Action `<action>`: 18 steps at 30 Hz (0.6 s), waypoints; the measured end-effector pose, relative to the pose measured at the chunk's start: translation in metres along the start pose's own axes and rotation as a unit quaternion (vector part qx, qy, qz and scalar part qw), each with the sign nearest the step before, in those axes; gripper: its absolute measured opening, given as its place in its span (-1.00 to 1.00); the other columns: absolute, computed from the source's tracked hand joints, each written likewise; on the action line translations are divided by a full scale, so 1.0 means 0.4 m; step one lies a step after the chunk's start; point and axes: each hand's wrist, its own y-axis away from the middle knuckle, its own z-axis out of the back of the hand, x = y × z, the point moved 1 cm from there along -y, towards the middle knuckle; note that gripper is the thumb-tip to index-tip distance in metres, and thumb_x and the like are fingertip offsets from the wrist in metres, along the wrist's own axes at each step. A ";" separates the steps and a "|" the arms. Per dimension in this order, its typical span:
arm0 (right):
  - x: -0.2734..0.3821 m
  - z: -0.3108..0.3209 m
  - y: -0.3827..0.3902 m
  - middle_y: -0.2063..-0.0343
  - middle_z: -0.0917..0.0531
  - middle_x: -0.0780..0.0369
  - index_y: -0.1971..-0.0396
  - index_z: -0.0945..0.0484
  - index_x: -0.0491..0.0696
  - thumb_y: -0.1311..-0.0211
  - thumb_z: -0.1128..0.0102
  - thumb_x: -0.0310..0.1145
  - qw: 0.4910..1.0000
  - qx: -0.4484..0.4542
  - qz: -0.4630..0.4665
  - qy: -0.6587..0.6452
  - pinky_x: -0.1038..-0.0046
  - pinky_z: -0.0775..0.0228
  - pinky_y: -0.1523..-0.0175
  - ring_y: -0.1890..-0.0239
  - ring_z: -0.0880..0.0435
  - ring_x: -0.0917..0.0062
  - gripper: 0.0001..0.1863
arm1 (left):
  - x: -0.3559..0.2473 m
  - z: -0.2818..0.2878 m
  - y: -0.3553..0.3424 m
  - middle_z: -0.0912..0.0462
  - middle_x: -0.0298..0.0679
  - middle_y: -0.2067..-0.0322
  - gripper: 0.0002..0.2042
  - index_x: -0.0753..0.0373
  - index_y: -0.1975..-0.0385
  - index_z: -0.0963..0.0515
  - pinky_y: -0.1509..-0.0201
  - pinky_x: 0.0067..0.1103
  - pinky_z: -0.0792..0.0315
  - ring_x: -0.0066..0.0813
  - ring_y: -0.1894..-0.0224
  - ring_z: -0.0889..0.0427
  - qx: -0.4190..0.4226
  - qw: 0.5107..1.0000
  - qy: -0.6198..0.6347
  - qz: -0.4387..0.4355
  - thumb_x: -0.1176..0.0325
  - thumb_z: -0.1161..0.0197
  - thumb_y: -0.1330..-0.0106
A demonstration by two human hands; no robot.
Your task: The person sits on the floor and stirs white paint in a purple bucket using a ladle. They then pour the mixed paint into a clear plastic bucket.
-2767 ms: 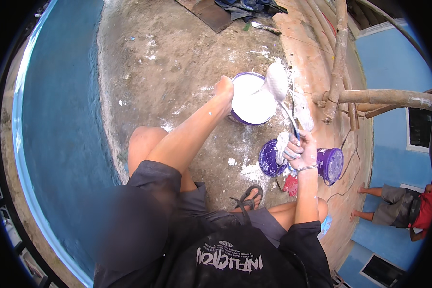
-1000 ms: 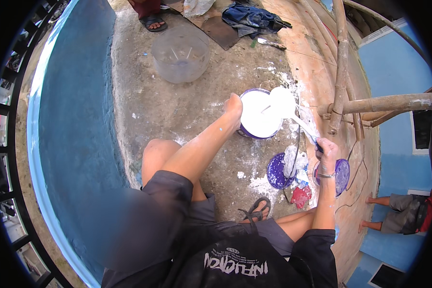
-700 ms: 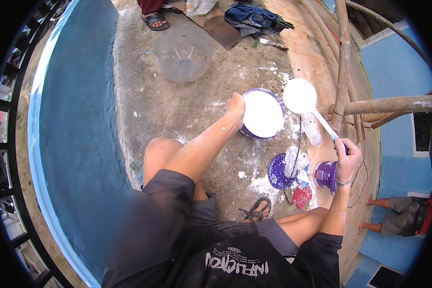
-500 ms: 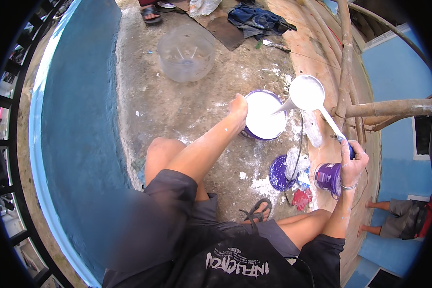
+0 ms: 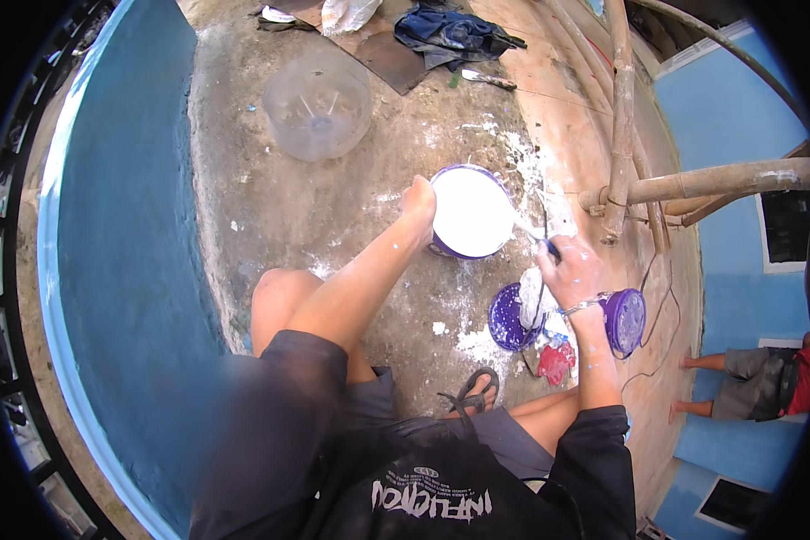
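Note:
A purple bucket (image 5: 434, 241) filled with white paint (image 5: 472, 211) stands on the stained concrete in front of me. My left hand (image 5: 418, 209) is closed on its left rim. On the opposite side, my right hand (image 5: 571, 272) grips the blue handle of a ladle (image 5: 531, 231). The ladle's pale shaft reaches over the right rim, and its bowl is hidden in the white paint. White smears mark my right hand and forearm.
Near my right forearm are a paint-spattered purple lid (image 5: 510, 317), a red rag (image 5: 556, 362) and another purple tub (image 5: 625, 322). A clear plastic basin (image 5: 317, 108) and dark cloth (image 5: 454, 38) lie farther off. Wooden poles (image 5: 619, 135) and another person (image 5: 756, 382) are at right.
The ladle, held up and tipped over the bucket with paint running off it, has gone down into the paint. My right hand has moved up and left toward the rim; my left keeps its hold.

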 end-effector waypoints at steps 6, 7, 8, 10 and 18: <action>0.006 -0.186 0.029 0.48 -0.74 0.00 0.39 -0.79 -0.02 -0.16 -0.30 -0.05 0.973 0.145 -0.176 -0.036 0.12 -0.55 0.22 0.37 -0.75 0.10 -0.67 | -0.003 0.007 -0.012 -0.41 0.20 -0.36 -0.34 0.54 -0.28 -0.43 -0.48 -0.29 -0.29 0.08 -0.41 -0.41 0.018 0.994 -0.105 -0.016 -0.01 0.16 -0.54; 0.005 -0.219 0.032 0.46 -0.74 -0.02 0.41 -0.80 -0.02 -0.17 -0.29 -0.03 0.962 0.155 -0.213 -0.066 0.12 -0.55 0.21 0.36 -0.75 0.09 -0.65 | -0.001 0.007 -0.023 -0.40 0.20 -0.36 -0.34 0.54 -0.28 -0.42 -0.50 -0.28 -0.27 0.09 -0.42 -0.40 0.019 0.992 -0.120 -0.022 -0.02 0.16 -0.54; 0.000 -0.247 0.041 0.55 -0.75 0.05 0.47 -0.79 -0.06 -0.17 -0.30 -0.08 0.959 0.123 -0.236 -0.102 0.22 -0.51 0.30 0.51 -0.73 0.25 -0.66 | 0.004 -0.003 -0.032 -0.41 0.20 -0.36 -0.34 0.53 -0.29 -0.42 -0.50 -0.27 -0.26 0.09 -0.43 -0.39 0.003 0.998 -0.065 0.006 -0.02 0.16 -0.54; -0.028 -0.308 0.051 0.60 -0.72 0.16 0.50 -0.77 -0.11 -0.16 -0.32 -0.12 0.921 0.152 -0.308 -0.183 0.32 -0.44 0.36 0.58 -0.65 0.42 -0.67 | 0.013 -0.014 -0.051 -0.40 0.19 -0.37 -0.33 0.52 -0.29 -0.43 -0.52 -0.23 -0.22 0.10 -0.44 -0.37 -0.010 0.999 -0.023 0.024 -0.03 0.18 -0.55; -0.088 -0.364 0.138 0.68 -0.54 0.35 0.61 -0.66 -0.14 -0.17 -0.34 -0.35 0.734 0.063 -0.455 -0.500 0.57 0.02 0.60 0.70 -0.32 0.74 -0.78 | 0.019 -0.011 -0.047 -0.42 0.17 -0.37 -0.34 0.50 -0.29 -0.44 -0.50 -0.23 -0.23 0.08 -0.42 -0.40 -0.008 0.999 -0.019 0.035 -0.01 0.19 -0.53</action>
